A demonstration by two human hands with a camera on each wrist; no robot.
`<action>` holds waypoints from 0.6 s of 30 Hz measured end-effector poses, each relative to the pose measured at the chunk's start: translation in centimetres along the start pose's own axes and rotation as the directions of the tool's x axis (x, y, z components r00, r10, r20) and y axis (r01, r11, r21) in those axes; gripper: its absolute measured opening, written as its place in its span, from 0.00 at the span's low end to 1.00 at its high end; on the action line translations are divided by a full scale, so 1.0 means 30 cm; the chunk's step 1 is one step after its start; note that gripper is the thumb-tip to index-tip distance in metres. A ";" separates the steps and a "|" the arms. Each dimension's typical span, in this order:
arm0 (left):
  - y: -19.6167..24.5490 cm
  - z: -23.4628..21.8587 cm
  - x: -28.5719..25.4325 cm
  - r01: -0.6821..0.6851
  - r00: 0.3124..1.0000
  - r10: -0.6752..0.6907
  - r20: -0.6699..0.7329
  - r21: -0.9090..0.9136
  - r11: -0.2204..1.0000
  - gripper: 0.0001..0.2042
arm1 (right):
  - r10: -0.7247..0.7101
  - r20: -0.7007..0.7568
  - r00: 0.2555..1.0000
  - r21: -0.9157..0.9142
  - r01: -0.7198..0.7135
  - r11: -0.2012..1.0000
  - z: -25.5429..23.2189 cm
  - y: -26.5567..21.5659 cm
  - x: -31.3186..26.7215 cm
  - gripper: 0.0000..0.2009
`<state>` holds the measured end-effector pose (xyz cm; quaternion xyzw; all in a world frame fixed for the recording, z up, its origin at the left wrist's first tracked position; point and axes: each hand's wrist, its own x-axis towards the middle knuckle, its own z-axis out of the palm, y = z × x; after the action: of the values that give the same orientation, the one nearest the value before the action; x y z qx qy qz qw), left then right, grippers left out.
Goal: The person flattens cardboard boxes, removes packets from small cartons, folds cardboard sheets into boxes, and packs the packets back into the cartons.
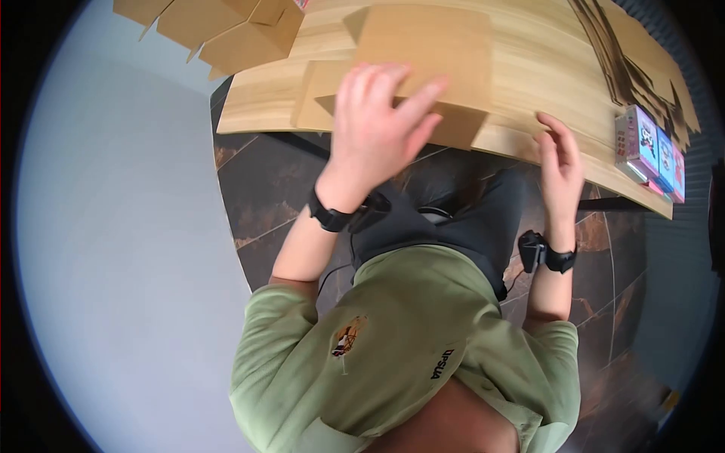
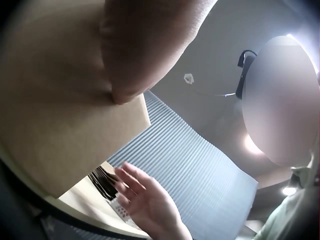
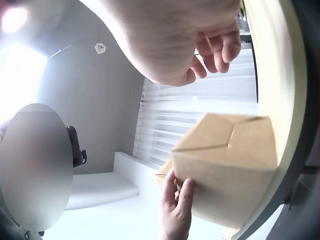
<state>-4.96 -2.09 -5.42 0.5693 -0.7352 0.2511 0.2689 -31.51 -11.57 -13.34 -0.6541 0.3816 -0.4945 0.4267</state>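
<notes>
A brown cardboard box [image 1: 427, 45] stands near the table's front edge, with a cardboard flap [image 1: 311, 94] showing at its left. My left hand [image 1: 370, 124] overlaps the box's near left part in the head view, fingers extended and slightly blurred. From the right wrist, the fingers of that left hand [image 3: 177, 202] lie against a side of the box [image 3: 230, 185]. In the left wrist view the left hand [image 2: 145, 50] covers part of the box wall [image 2: 60, 115]. My right hand [image 1: 560, 162] hovers by the table edge, apart from the box, its fingers loosely bent around nothing.
Several small colourful boxes [image 1: 646, 143] stand at the table's right end. Behind them lie stacked flat cardboard pieces [image 1: 630, 53]. More cardboard boxes [image 1: 234, 30] with loose flaps are at the upper left. The wooden table [image 1: 544, 83] has a curved front edge near my legs.
</notes>
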 end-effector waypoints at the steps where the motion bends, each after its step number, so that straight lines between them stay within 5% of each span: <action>1: 0.042 0.017 0.021 -0.003 1.000 0.002 -0.008 -0.022 1.000 0.23 | 0.000 0.007 1.000 0.043 0.000 0.999 0.032 -0.016 0.013 0.14; 7: 0.116 0.006 0.121 -0.003 0.997 -0.011 -0.071 -0.199 0.980 0.20 | 0.098 -0.055 0.994 0.089 -0.092 0.992 0.084 -0.019 0.070 0.20; 10: -0.065 -0.047 0.139 0.064 0.965 -0.153 -0.214 -0.373 0.926 0.12 | 0.145 -0.053 0.988 0.165 -0.135 0.977 0.031 0.034 0.088 0.20; 11: -0.151 -0.062 0.156 0.274 0.922 -0.378 -0.081 -0.555 0.785 0.10 | 0.168 -0.043 0.985 0.195 -0.156 0.968 0.017 0.048 0.095 0.20; 13: -0.392 -0.033 0.190 0.460 0.865 -0.467 0.183 -0.661 0.593 0.09 | 0.237 -0.017 0.971 0.255 -0.225 0.940 0.001 0.049 0.105 0.20; 15: -0.628 0.078 0.177 0.558 0.827 -0.240 0.508 -0.697 0.450 0.09 | 0.276 0.034 0.961 0.295 -0.274 0.916 -0.013 0.056 0.122 0.20; 18: -0.645 0.210 0.153 0.744 0.584 0.044 0.811 -0.556 0.369 0.11 | 0.293 0.111 0.950 0.329 -0.313 0.891 -0.016 0.108 0.150 0.19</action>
<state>12.22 -13.94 -5.68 0.5531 -0.6327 -0.4753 0.2604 -31.24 -16.91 -14.85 -0.5165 0.3740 -0.4613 0.6169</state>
